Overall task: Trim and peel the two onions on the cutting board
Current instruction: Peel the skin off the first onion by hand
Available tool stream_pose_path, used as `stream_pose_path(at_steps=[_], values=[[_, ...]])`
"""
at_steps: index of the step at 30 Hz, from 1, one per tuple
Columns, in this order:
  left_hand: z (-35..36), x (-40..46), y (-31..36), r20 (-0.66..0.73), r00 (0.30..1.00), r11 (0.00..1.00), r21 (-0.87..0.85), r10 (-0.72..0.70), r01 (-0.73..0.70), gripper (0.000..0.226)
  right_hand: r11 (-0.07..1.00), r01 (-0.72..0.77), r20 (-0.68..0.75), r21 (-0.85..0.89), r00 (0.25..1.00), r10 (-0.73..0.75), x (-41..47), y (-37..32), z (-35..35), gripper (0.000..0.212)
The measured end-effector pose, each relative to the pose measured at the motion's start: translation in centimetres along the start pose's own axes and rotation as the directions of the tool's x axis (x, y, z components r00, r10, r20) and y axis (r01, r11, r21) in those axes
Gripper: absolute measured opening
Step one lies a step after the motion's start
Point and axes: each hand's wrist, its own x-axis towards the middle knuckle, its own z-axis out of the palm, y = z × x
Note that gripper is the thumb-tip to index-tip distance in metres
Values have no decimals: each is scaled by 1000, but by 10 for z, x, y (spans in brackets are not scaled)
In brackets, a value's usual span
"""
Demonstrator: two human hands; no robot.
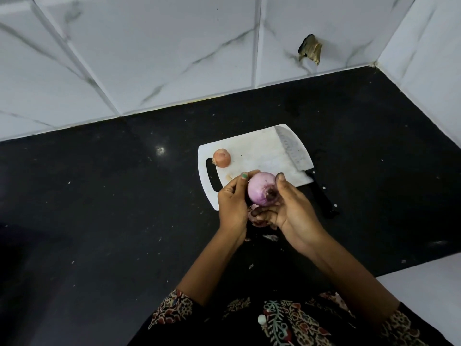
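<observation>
A pale purple onion [260,188] with its skin off is held between both hands just above the near edge of the white cutting board [257,151]. My left hand [232,203] grips its left side, thumb on top. My right hand [289,208] cups it from the right and below, thumb on its top right. The onion's dark root end faces me. A second onion [221,158], still in its brown skin, lies on the board near the handle slot. A broad knife [294,151] rests on the board's right side, its black handle [321,193] on the counter.
The board sits on a black counter [99,208] in a corner of white marbled wall tiles [149,58]. Bits of onion skin [270,237] lie on the counter under my hands. A broken hole [310,48] shows in the back wall.
</observation>
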Motion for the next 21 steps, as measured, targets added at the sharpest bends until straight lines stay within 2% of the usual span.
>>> stream_pose_path(at_steps=[4,6,8,11,15,19,21], values=[[1,-2,-1,99,995,999,-37,-6,10,31,990,-43,-36,137,998,48,3,-5,-2,38],[5,-10,4,180,984,997,-69,-14,26,31,990,-25,-45,142,998,32,3,-5,-4,37],[8,-15,7,215,976,1000,-15,23,-20,28,995,6,-28,95,1000,-3,2,-4,-6,36],[11,-14,7,166,980,986,110,107,-126,20,1000,20,10,0,1000,-20,0,-1,-5,34],[13,-12,2,85,977,960,186,198,-211,17,997,39,-13,-68,999,-40,-1,2,-2,32],[11,-7,2,8,987,977,137,163,-163,28,993,22,-59,-119,998,-29,-2,8,1,34],[8,-6,4,29,994,992,70,102,-104,31,996,6,-69,-87,998,-12,-2,8,2,34]])
